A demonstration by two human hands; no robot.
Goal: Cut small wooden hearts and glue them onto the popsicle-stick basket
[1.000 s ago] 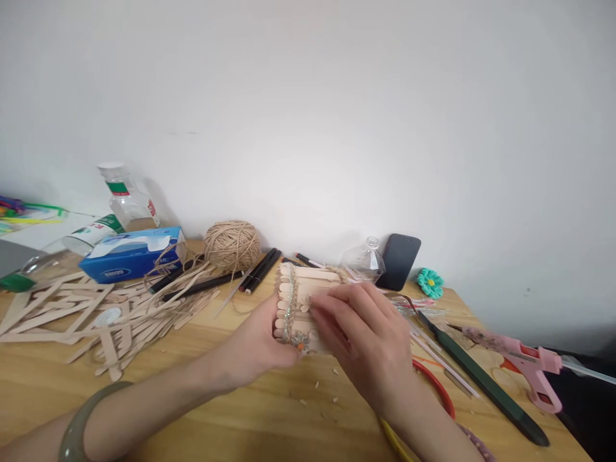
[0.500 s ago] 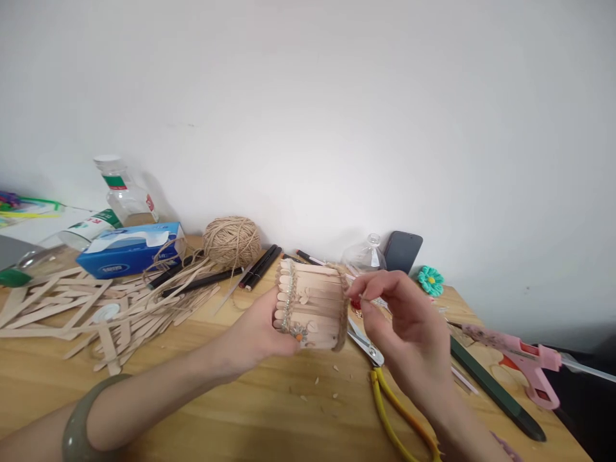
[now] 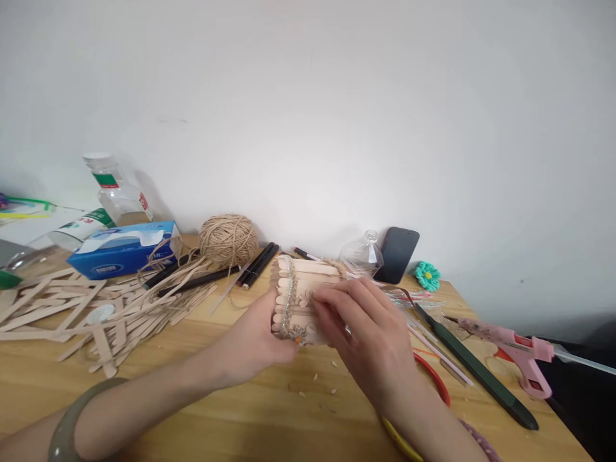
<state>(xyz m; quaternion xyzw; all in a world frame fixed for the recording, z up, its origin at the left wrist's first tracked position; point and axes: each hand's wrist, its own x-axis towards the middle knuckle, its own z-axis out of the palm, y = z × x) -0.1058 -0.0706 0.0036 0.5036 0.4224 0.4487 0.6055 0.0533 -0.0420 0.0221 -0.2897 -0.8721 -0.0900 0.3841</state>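
In my left hand (image 3: 262, 340) is a round holder made of popsicle sticks (image 3: 315, 273), tipped on its side above the table, with twine around both ends. A small grey flower with an orange centre (image 3: 297, 335) and pale wood chips decorate its wall. My right hand (image 3: 368, 337) has thumb and forefinger pinched against the stick wall, near the chips; whatever lies between the fingertips is too small and covered to make out. Yellow-handled scissors (image 3: 402, 443) lie under my right forearm, mostly hidden.
Loose popsicle sticks (image 3: 72, 301), a blue tissue box (image 3: 125, 250) and a ball of twine (image 3: 228, 240) are at the left. Black markers (image 3: 260, 264), a phone (image 3: 398, 255) and a teal flower (image 3: 427, 276) stand behind. A pink glue gun (image 3: 522, 350) lies at the right edge.
My right hand has moved left from beyond the holder's right rim onto its stick wall, covering that rim and most of the scissors. My left hand still grips the holder.
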